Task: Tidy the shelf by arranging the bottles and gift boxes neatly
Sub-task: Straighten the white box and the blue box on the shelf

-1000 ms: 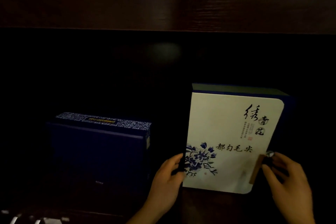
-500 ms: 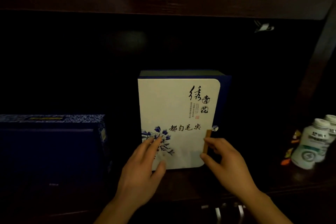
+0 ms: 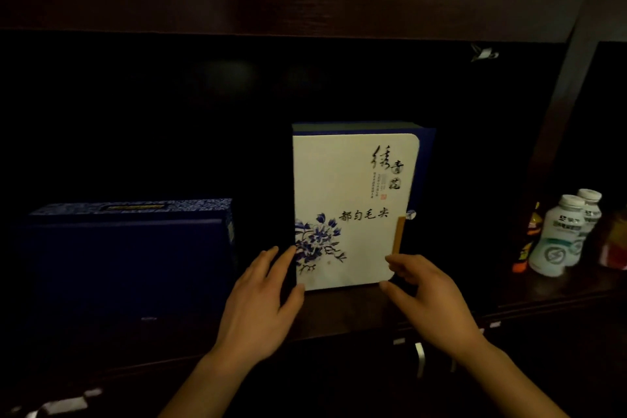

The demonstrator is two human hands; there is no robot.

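Two gift boxes stand on the dark wooden shelf. At the centre of the view, the white gift box stands upright on its narrow end, its front printed with a blue flower spray and black calligraphy, with blue sides and a tan clasp strip at its 4 o'clock edge. Toward 9 o'clock from it, well apart across a dark gap, the dark blue gift box lies on its long side, a patterned band along its top.

The left hand is open with fingers spread; its fingertips lie against the lower left edge of the white gift box and the thumb reaches toward the bottom corner, without closing round anything. The right hand is likewise open, its fingers loosely curled just at the lower right corner below the clasp strip; whether they touch the box cannot be told.

At 3 o'clock, in the next compartment beyond a slanting upright post, two white plastic bottles stand close together, with an orange-labelled dark bottle just beside them at their 9 o'clock.
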